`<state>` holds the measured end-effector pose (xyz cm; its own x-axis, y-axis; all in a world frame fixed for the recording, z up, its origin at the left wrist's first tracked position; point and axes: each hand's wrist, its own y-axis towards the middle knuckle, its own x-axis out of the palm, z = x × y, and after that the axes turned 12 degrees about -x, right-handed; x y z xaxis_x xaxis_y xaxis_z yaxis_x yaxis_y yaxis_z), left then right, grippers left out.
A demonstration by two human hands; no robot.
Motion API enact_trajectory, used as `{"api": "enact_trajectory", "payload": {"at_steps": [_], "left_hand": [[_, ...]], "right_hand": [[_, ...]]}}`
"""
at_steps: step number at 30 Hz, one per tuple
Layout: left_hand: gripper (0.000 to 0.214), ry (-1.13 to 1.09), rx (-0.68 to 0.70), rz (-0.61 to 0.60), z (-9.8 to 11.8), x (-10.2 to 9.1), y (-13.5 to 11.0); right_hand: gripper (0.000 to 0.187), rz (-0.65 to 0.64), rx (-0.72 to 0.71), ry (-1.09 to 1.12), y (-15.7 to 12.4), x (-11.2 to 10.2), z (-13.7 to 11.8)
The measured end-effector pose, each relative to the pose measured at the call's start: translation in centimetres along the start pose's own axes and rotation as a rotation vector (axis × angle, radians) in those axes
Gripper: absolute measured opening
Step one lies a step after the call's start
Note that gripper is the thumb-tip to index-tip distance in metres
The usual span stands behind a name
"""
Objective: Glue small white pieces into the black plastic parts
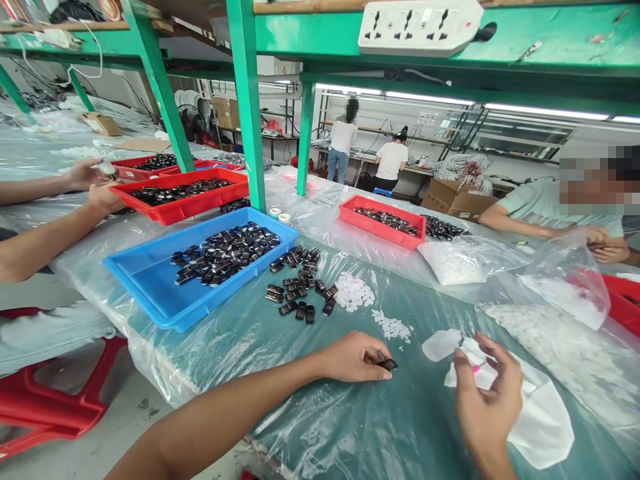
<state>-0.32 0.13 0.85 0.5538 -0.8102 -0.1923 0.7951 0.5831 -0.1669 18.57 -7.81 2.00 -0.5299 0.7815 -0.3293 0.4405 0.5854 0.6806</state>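
Observation:
My left hand point(357, 358) rests low over the plastic-covered table, its thumb and fingers closed on a small black plastic piece point(388, 364). To the right, my right hand point(487, 393) hovers with thumb and fingers apart over a white cloth point(543, 427). A small pink thing point(475, 369) shows between its thumb and fingers; whether it touches them I cannot tell. Beyond my left hand lie loose black pieces point(301, 310), a heap of white bits point(354, 291) and a smaller scatter of white bits point(393, 327).
A blue tray point(145, 293) of black pieces stands at left, with red trays point(173, 212) behind it. Another red tray point(383, 230) is farther back. Bags of white parts point(455, 263) lie at right. Green posts point(245, 100) rise from the table; co-workers sit at both sides.

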Motion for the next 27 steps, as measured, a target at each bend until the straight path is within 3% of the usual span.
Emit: {"api": "enact_trajectory", "payload": {"at_steps": [2,4,9,12,16,19,27], "left_hand": [[0.026,0.025,0.010,0.004,-0.1,0.0,0.0],[0.026,0.054,0.028,0.010,-0.4,0.1,0.0],[0.025,0.154,0.081,0.020,-1.1,0.1,0.2],[0.024,0.189,0.119,0.024,-1.2,0.1,0.2],[0.024,0.231,0.141,0.013,-1.4,0.1,0.2],[0.025,0.266,0.126,0.027,-1.6,0.1,0.3],[0.025,0.298,0.121,0.064,-1.5,0.4,0.3]], "right_hand": [[0.035,-0.012,-0.038,0.005,-0.6,0.3,-1.4],[0.027,-0.105,-0.076,0.023,-1.1,0.8,-2.1],[0.024,-0.550,-0.299,-0.089,0.7,3.4,-2.0],[0.022,-0.711,-0.384,-0.151,3.1,6.4,-1.1],[0.019,-0.808,-0.460,-0.274,4.7,10.6,0.3],[0.017,-0.837,-0.517,-0.351,4.6,12.4,1.1],[0.018,-0.859,-0.579,-0.403,4.0,12.0,1.8]]}}
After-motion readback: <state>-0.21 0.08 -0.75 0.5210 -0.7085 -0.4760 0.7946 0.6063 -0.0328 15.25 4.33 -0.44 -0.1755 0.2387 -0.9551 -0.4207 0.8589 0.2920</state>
